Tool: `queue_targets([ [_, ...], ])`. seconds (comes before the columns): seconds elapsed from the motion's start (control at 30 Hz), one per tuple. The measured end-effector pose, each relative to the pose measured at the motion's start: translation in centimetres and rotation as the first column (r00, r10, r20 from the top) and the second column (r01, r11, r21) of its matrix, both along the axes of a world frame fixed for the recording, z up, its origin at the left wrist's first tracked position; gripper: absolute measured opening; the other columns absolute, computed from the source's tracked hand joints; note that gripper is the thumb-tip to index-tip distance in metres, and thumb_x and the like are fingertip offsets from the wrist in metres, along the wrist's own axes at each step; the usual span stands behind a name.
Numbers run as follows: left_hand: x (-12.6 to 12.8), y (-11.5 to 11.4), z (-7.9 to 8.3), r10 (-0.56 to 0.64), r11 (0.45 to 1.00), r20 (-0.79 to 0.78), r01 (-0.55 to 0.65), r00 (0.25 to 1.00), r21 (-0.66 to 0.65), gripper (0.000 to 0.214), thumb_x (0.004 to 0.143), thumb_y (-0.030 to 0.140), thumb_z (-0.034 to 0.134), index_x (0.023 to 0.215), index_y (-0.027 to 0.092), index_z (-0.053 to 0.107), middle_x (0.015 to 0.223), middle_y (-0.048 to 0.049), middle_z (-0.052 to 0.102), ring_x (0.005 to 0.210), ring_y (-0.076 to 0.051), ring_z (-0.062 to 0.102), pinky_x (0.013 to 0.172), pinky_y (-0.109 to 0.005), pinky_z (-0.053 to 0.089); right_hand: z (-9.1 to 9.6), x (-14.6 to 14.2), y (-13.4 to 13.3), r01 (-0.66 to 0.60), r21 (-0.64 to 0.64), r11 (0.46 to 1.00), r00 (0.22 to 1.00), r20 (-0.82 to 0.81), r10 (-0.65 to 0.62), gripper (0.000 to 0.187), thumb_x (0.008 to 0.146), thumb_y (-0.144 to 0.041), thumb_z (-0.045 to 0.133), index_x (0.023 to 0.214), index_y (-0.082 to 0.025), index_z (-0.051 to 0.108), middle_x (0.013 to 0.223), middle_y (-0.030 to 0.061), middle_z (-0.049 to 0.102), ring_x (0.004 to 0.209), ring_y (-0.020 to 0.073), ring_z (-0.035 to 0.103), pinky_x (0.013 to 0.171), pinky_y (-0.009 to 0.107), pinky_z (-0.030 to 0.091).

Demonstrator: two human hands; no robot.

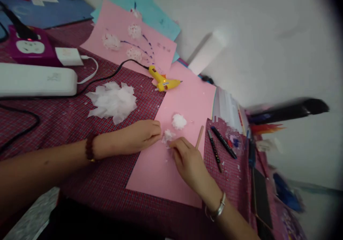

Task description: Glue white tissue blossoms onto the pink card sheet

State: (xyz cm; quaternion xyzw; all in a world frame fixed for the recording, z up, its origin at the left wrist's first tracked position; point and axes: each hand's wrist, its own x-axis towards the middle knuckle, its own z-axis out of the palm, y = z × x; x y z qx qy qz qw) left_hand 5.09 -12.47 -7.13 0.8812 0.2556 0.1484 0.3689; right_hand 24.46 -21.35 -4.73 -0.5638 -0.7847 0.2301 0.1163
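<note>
A small crumpled tuft of white tissue paper [167, 136] is between my two hands, over the pink sheet [166, 175]. My left hand [143, 134] is closed at its left side, its fingers curled under so that anything in them is hidden. With thumb and forefinger pinched, my right hand [189, 159] grips the tuft's lower right edge. Just beyond them sits a round, fluffy white paper pompom [178, 121]. A thin wooden stick [199, 137] lies right of the pompom. Left of the sheet, a loose heap of white tissue pieces [112, 102] rests on the checked cloth.
A yellow glue gun [166, 83] with a lit light lies on the sheet's far part, its cord running left. Behind it is a pink card with white paper flowers [111, 41]. Markers [223, 142] lie right. A white power strip [37, 80] and purple box [32, 49] stand left.
</note>
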Motion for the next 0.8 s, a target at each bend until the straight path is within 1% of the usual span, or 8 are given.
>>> queue_targets([
  [0.07,0.0,-0.1,0.2,0.010,1.000,-0.036,-0.010,0.999,0.013,0.027,0.092,0.018,0.035,0.073,0.014,0.053,0.078,-0.0029,0.055,0.073,-0.013,0.049,0.069,-0.025,0.039,0.0,-0.2,0.3,0.043,0.068,0.997,0.997,-0.070,-0.038,0.021,0.090,-0.007,0.041,0.095,-0.019,0.057,0.096,0.0059,0.059,0.089,0.0161,0.056,0.080,0.031,0.047],
  [0.13,-0.1,-0.1,0.2,0.008,1.000,-0.031,-0.008,0.999,0.015,0.026,0.091,0.017,0.034,0.076,0.014,0.055,0.080,-0.0034,0.056,0.074,-0.013,0.050,0.071,-0.025,0.040,0.1,-0.2,0.5,0.025,0.079,0.997,0.997,-0.075,-0.020,0.015,0.091,-0.013,0.044,0.087,-0.019,0.058,0.095,0.0058,0.059,0.090,0.0162,0.056,0.082,0.031,0.046],
  [0.23,-0.2,0.0,-0.4,-0.016,1.000,0.053,0.015,0.998,0.021,0.025,0.088,0.017,0.039,0.073,0.014,0.059,0.080,-0.0036,0.059,0.075,-0.012,0.053,0.071,-0.024,0.041,0.1,-0.1,0.3,0.020,0.044,0.999,1.000,-0.019,-0.019,0.022,0.093,-0.024,0.045,0.074,-0.018,0.056,0.087,0.0060,0.058,0.083,0.0173,0.055,0.078,0.033,0.046],
  [0.37,-0.2,0.2,-1.0,-0.026,0.999,0.203,0.034,0.979,-0.038,0.022,0.084,0.012,0.045,0.071,0.014,0.063,0.076,-0.0022,0.062,0.072,-0.010,0.057,0.069,-0.022,0.042,-0.4,0.9,0.0,0.109,0.037,0.993,0.990,-0.095,-0.105,0.019,0.093,-0.020,0.042,0.078,-0.019,0.054,0.087,0.0054,0.056,0.082,0.0167,0.053,0.075,0.031,0.044],
  [0.47,-0.2,0.0,-0.7,0.056,0.994,0.244,-0.030,0.968,-0.107,0.020,0.081,0.010,0.047,0.073,0.015,0.065,0.076,-0.0010,0.064,0.073,-0.009,0.059,0.068,-0.021,0.042,-1.2,2.1,-0.2,0.159,0.046,0.986,0.968,-0.203,-0.146,0.011,0.090,-0.016,0.045,0.084,-0.020,0.054,0.088,0.0044,0.057,0.084,0.0166,0.054,0.075,0.030,0.044],
  [0.6,-0.9,0.4,1.0,0.244,0.967,0.163,-0.226,0.956,-0.122,0.015,0.082,0.015,0.049,0.071,0.014,0.060,0.070,0.0011,0.059,0.065,-0.009,0.053,0.059,-0.019,0.038,-2.4,3.8,-0.1,0.239,0.058,0.969,0.925,-0.316,-0.209,0.011,0.091,-0.021,0.045,0.085,-0.021,0.055,0.083,0.0026,0.057,0.079,0.0166,0.054,0.071,0.029,0.042],
  [0.7,-1.8,2.6,3.6,0.383,0.921,0.050,-0.386,0.922,0.050,0.028,0.090,0.027,0.040,0.069,0.014,0.054,0.062,0.0018,0.053,0.057,-0.009,0.044,0.053,-0.022,0.031,-3.1,4.6,0.2,0.304,0.041,0.952,0.881,-0.392,-0.264,0.014,0.092,-0.029,0.046,0.085,-0.021,0.056,0.078,0.0015,0.056,0.074,0.0168,0.053,0.067,0.028,0.041],
  [0.8,-2.1,6.9,5.9,0.448,0.828,-0.051,-0.392,0.893,0.402,0.031,0.092,0.031,0.036,0.074,0.014,0.056,0.072,-0.0027,0.057,0.066,-0.013,0.047,0.062,-0.026,0.033,-3.3,4.9,0.5,0.329,0.037,0.944,0.848,-0.451,-0.278,0.023,0.093,-0.034,0.043,0.079,-0.021,0.055,0.072,0.0008,0.054,0.068,0.0165,0.052,0.063,0.029,0.040],
])
